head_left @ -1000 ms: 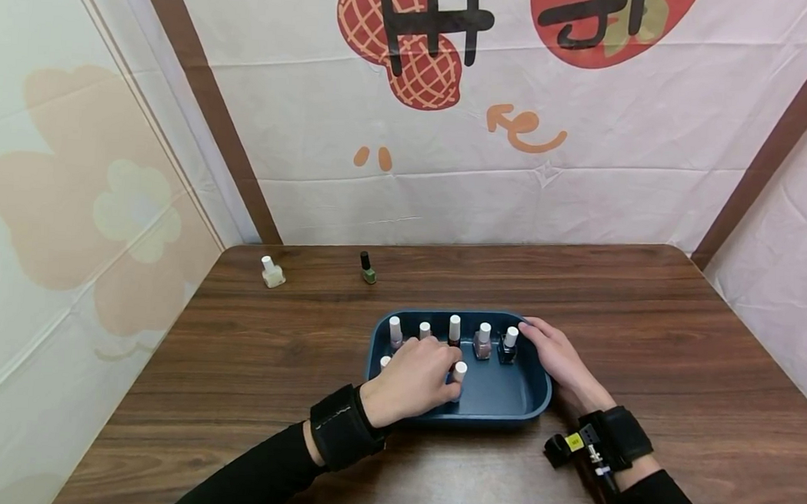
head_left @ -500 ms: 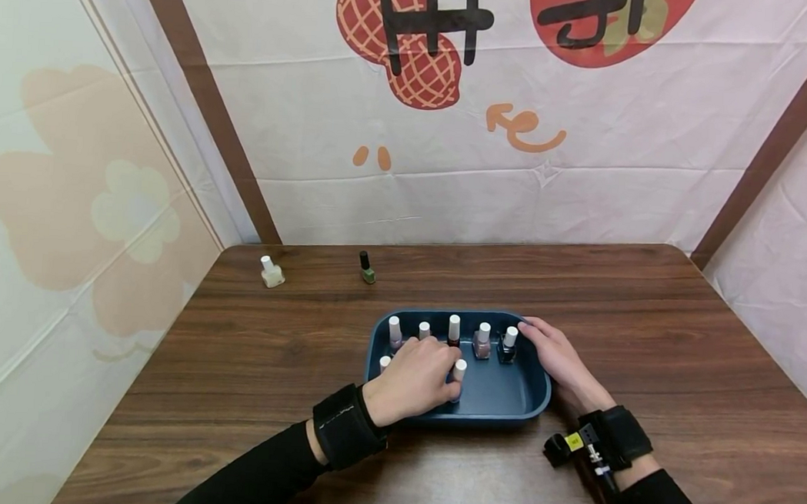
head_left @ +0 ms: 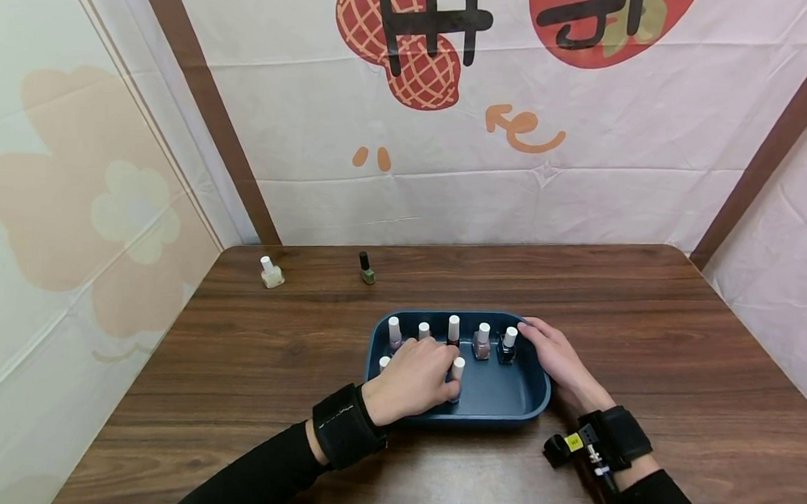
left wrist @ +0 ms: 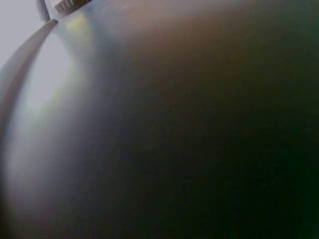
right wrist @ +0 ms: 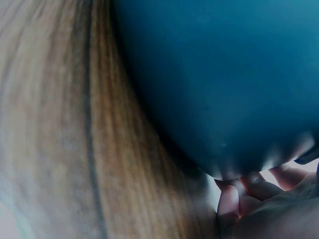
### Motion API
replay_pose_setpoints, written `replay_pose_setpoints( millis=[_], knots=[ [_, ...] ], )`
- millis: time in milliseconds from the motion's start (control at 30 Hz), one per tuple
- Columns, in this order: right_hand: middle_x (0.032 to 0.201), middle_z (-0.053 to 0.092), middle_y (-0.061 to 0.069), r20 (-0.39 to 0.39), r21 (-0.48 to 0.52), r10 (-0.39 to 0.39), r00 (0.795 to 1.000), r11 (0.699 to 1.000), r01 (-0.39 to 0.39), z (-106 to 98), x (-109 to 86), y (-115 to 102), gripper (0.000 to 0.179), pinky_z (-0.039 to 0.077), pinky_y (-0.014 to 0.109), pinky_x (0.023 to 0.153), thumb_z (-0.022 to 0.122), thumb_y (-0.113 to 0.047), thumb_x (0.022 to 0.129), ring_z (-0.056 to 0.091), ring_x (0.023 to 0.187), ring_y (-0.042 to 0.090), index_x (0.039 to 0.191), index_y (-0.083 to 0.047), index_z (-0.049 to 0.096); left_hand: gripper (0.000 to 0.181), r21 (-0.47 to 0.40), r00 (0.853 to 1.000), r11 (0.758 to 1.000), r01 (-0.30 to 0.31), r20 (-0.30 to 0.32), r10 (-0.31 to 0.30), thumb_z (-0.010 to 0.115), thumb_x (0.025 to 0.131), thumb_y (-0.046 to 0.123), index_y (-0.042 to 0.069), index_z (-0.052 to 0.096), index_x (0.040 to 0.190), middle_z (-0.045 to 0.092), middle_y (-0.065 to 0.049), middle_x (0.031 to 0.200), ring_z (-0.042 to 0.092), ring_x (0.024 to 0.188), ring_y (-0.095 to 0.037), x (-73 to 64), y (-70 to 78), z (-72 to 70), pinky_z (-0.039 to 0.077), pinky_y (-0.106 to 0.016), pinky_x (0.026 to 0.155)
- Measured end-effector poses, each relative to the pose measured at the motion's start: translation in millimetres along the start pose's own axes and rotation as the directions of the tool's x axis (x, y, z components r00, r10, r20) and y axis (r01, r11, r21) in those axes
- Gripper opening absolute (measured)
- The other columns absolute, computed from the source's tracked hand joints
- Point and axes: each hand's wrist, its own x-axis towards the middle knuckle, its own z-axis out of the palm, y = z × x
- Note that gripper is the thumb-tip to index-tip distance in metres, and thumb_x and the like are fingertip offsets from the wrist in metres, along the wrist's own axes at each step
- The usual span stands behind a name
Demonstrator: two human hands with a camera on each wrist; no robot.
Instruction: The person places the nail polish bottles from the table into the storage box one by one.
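Observation:
A dark blue tray (head_left: 498,400) sits on the table with several white-capped nail polish bottles standing in it. My left hand (head_left: 411,380) reaches over its left half, fingers bent downward. Between thumb and forefinger it pinches a nail polish bottle (head_left: 458,369); the other fingertips are hidden beneath the hand. At the tray's right end, my right hand (head_left: 561,363) grips the rim, thumb over the top. The right wrist view shows its fingers (right wrist: 259,186) against the tray's outer wall (right wrist: 224,89). The left wrist view is mostly dark and blurred.
A pale bottle with a white cap (head_left: 272,275) stands at the table's far left corner. Right of it is a green bottle with a black cap (head_left: 367,271). Along the tray's back row are a pinkish bottle (head_left: 482,345) and a dark bottle (head_left: 507,349). A printed cloth (head_left: 449,185) hangs behind.
The white cap beside the left thumb has shifted very slightly left and up. Both hands and the tray stay almost where they were.

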Motion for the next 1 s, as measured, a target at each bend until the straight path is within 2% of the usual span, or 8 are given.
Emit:
replay_pose_setpoints(
  millis=[333,700,1000],
  knots=[
    [0.153,0.031,0.020,-0.001,-0.002,0.003,1.000,1.000,-0.003,0.0,-0.7,-0.6,0.054,0.018,0.060,0.115,0.034,-0.040,0.104,0.025,0.142,0.038,0.146,-0.005,0.036,0.015,-0.015,1.000,1.000,0.008,0.001,-0.008,0.068,0.087,0.021,0.010,0.067,0.097,0.049,0.007,0.059,0.045,0.046,-0.002,-1.3,0.5,-1.0,0.033,-0.017,0.041],
    [0.151,0.034,0.019,0.002,0.010,0.006,1.000,1.000,-0.006,-0.1,1.4,0.7,0.054,0.019,0.058,0.115,0.035,-0.042,0.104,0.027,0.140,0.036,0.144,-0.006,0.038,0.016,-0.041,1.000,0.999,-0.001,-0.010,0.001,0.069,0.088,0.020,0.009,0.067,0.099,0.053,0.006,0.064,0.046,0.048,-0.001,-3.1,-1.1,1.0,0.036,-0.016,0.043],
    [0.153,0.031,0.019,0.005,0.005,0.003,1.000,1.000,-0.003,-0.1,-0.1,-0.5,0.054,0.017,0.060,0.115,0.034,-0.040,0.104,0.025,0.142,0.037,0.146,-0.006,0.036,0.017,-0.035,1.000,0.999,0.001,-0.012,-0.002,0.070,0.087,0.021,0.010,0.066,0.100,0.050,0.007,0.063,0.046,0.047,-0.002,-3.5,-1.7,2.6,0.035,-0.017,0.042]
  ],
)
